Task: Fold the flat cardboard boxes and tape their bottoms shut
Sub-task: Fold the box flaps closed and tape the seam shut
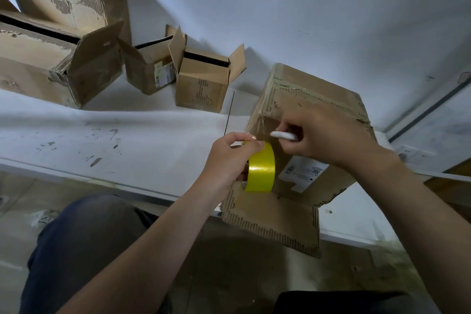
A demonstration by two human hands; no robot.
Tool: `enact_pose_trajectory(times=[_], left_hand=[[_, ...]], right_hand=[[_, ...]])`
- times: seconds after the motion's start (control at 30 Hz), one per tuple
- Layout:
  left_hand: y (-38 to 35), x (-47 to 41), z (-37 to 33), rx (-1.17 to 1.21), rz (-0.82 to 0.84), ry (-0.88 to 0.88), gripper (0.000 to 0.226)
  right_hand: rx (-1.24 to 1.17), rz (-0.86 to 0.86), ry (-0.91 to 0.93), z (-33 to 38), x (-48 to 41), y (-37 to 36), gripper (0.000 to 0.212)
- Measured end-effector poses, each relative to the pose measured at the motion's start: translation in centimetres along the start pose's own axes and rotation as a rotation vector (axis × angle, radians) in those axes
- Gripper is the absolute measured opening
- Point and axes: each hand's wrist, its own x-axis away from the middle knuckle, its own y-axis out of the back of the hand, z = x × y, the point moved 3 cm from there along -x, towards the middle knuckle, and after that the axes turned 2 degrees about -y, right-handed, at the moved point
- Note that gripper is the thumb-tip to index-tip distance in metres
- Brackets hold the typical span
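A brown cardboard box (313,99) is seen in the right middle of the frame. It is stood on the near edge of a white table (127,135), and its top face is closed. Shiny clear tape is stuck along that top face and down the near side. One flap (275,224) is hung down past the table edge, and a white label (303,173) is stuck on the side above it.

A yellow tape roll (261,168) is held by the left hand (226,158) just in front of the box, near the middle of the frame. The fingers are curled round the roll, and the fingertips are pinched together at its top edge.

A small white tool (283,136) is gripped by the right hand (328,132) – the fingers are curled tight round it. Its tip is set against the side of the box, just above the roll. What kind of tool it is cannot be told.

Four more boxes are lined up by the wall – two big boxes (51,58) at the upper left and two small boxes (204,84) beside them. Their flaps are left open.
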Motion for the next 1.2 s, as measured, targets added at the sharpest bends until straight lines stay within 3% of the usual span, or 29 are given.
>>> enact_pose_trajectory(times=[0.2, 0.33, 0.5, 0.63, 0.7, 0.77, 0.83, 0.9, 1.07, 1.2], left_hand=[[0.4, 0.0, -0.1, -0.103, -0.039, -0.031, 0.023], [0.4, 0.3, -0.4, -0.136, -0.019, -0.039, 0.020], [0.2, 0.7, -0.7, -0.149, -0.018, -0.039, 0.015], [0.3, 0.7, -0.6, -0.207, -0.019, -0.045, 0.016], [0.3, 0.7, -0.3, -0.235, -0.015, -0.024, 0.022], [0.3, 0.6, -0.1, -0.215, -0.013, 0.002, 0.024], [0.3, 0.5, -0.1, -0.211, -0.011, 0.004, 0.023], [0.4, 0.4, -0.1, -0.240, -0.021, -0.028, 0.022], [1.0, 0.3, 0.0, -0.300, -0.071, -0.081, 0.021], [1.6, 0.1, 0.0, -0.328, -0.097, -0.100, 0.023]], right_hand=[[-0.344, -0.229, -0.125, -2.3, 3.6, -1.2, 0.004], [-0.443, -0.230, -0.128, -2.3, 2.7, -1.0, 0.006], [-0.104, -0.199, 0.040, -0.6, 2.0, -0.6, 0.012], [0.246, -0.118, -0.046, -0.3, 0.6, -2.2, 0.023], [0.225, -0.149, -0.063, -0.7, 0.7, -2.0, 0.016], [0.001, -0.192, -0.082, -1.3, 1.6, -1.4, 0.005], [-0.324, -0.238, -0.136, -1.9, 2.5, -1.0, 0.001], [-0.486, -0.320, -0.248, -2.8, 2.5, -1.2, 0.003], [-0.344, -0.358, -0.656, -7.1, 0.6, -2.4, 0.033], [-0.118, -0.291, -0.724, -7.9, 0.1, -2.7, 0.053]])
